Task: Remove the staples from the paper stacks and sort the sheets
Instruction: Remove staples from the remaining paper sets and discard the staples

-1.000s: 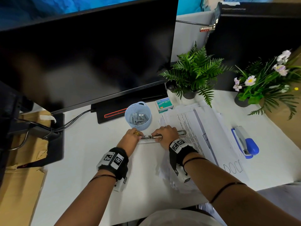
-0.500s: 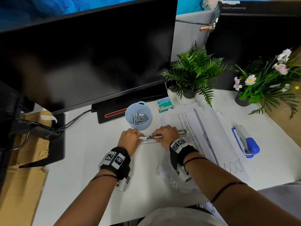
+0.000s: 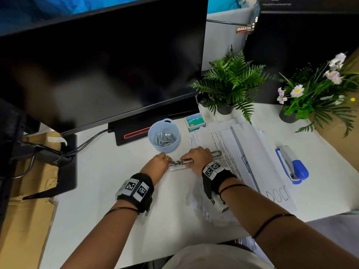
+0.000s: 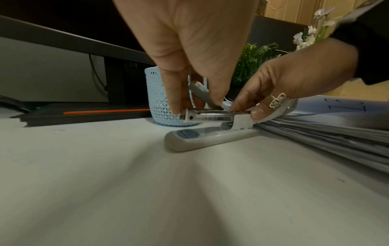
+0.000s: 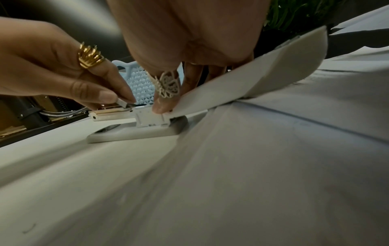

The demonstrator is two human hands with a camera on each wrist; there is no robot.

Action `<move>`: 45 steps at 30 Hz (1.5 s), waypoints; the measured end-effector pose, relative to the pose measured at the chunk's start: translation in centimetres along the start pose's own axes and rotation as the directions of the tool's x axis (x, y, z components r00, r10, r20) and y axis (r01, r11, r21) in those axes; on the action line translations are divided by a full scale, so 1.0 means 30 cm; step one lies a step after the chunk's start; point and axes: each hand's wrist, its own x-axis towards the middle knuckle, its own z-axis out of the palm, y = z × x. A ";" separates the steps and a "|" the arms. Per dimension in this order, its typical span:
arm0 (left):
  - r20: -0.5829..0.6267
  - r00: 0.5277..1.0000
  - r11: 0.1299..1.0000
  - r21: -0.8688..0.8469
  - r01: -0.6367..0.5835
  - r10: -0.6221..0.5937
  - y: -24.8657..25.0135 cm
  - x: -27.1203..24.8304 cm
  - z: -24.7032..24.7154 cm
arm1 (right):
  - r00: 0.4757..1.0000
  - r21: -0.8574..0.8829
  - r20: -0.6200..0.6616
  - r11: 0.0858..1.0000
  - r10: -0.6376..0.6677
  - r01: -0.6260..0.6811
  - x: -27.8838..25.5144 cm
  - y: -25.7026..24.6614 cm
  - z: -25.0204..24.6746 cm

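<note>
Two hands on opened grey stapler (image 4: 210,133): left hand (image 3: 158,164) pinches staple strip (image 4: 201,93) over its tray, right hand (image 3: 198,158) grips lid, hiding the hinge; paper stack (image 3: 242,152) just right.

I see a white tabletop (image 3: 101,171) under a black monitor (image 3: 97,65). The basket (image 3: 163,135) is pale blue with a fine lattice of holes, grey staple strips inside. The stapler (image 4: 210,138) I work on is light grey with a silvery metal rail and a blue dotted pad on its base. A second stapler (image 3: 293,166) is blue and grey. The staple box (image 3: 194,121) is green and white with an orange patch. The papers (image 3: 242,152) are white with black print. My left hand (image 3: 158,164) wears a gold ring, my right hand (image 3: 198,157) a silver filigree one. Both wristbands are black with black-and-white square markers. The fern (image 3: 231,82) is green.
</note>
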 end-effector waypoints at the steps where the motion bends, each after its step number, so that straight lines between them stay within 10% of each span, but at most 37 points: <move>1: 0.015 1.000 1.000 0.020 0.004 -0.005 0.003 0.000 -0.001 | 1.000 -0.011 0.004 1.000 -0.001 0.001 -0.002 -0.002 -0.002; 16: 0.074 0.996 0.921 0.390 0.020 -0.053 0.054 -0.007 0.012 | 0.996 -0.082 0.076 0.995 -0.041 0.048 -0.012 -0.018 -0.024; 23: -0.047 0.992 0.993 -0.019 0.115 -0.116 -0.014 -0.023 0.045 | 0.993 -0.050 0.100 0.996 -0.062 0.067 -0.019 -0.019 -0.038; 32: -0.181 0.967 0.886 -0.456 0.080 -0.180 -0.073 -0.060 0.081 | 0.992 -0.451 0.061 0.890 0.111 -0.072 -0.040 -0.043 -0.143; 45: -0.224 0.969 0.892 -0.452 -0.007 -0.106 -0.050 -0.098 0.089 | 0.991 0.177 -0.076 0.977 -0.111 0.123 -0.053 -0.082 -0.095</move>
